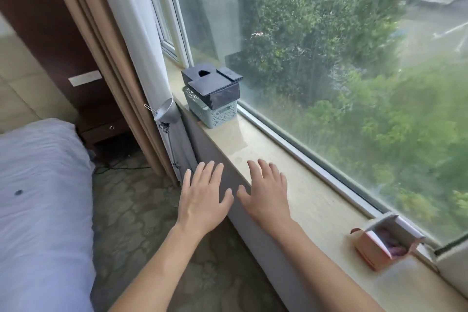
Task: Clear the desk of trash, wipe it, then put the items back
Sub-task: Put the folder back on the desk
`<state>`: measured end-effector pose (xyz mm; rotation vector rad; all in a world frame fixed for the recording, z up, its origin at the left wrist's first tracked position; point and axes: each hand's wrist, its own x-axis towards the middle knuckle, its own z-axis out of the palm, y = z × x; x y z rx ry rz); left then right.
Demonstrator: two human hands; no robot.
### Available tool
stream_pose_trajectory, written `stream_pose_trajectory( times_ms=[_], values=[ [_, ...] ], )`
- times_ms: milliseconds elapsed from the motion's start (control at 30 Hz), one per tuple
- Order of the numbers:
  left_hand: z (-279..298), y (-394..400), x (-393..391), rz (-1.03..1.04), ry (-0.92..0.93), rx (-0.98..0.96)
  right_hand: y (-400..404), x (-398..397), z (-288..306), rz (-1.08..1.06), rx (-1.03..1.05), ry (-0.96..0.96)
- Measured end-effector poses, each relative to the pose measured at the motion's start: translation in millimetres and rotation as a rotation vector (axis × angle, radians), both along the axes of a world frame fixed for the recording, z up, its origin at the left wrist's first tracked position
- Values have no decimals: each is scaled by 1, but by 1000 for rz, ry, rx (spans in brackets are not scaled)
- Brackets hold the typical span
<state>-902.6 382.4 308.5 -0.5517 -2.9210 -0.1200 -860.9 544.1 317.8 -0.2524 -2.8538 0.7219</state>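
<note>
Reaching forward, both hands, left (202, 200) and right (268, 195), spread flat, holding nothing.

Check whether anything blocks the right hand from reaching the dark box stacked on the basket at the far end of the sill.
Nothing visible does. The right hand is open over the sill, and the stretch of ledge up to the blue basket and the dark box on it is bare. The pink carton sits behind the hand.

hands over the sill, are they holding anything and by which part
Nothing is held. The left hand and right hand are both open with fingers spread, over the edge of the beige stone windowsill.
</note>
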Motion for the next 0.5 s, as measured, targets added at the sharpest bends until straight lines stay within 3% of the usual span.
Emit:
stream_pose_trajectory(
  times_ms=[500],
  values=[
    [35,10,-145,28,85,175,24,-127,28,4,-40,-10]
  ],
)
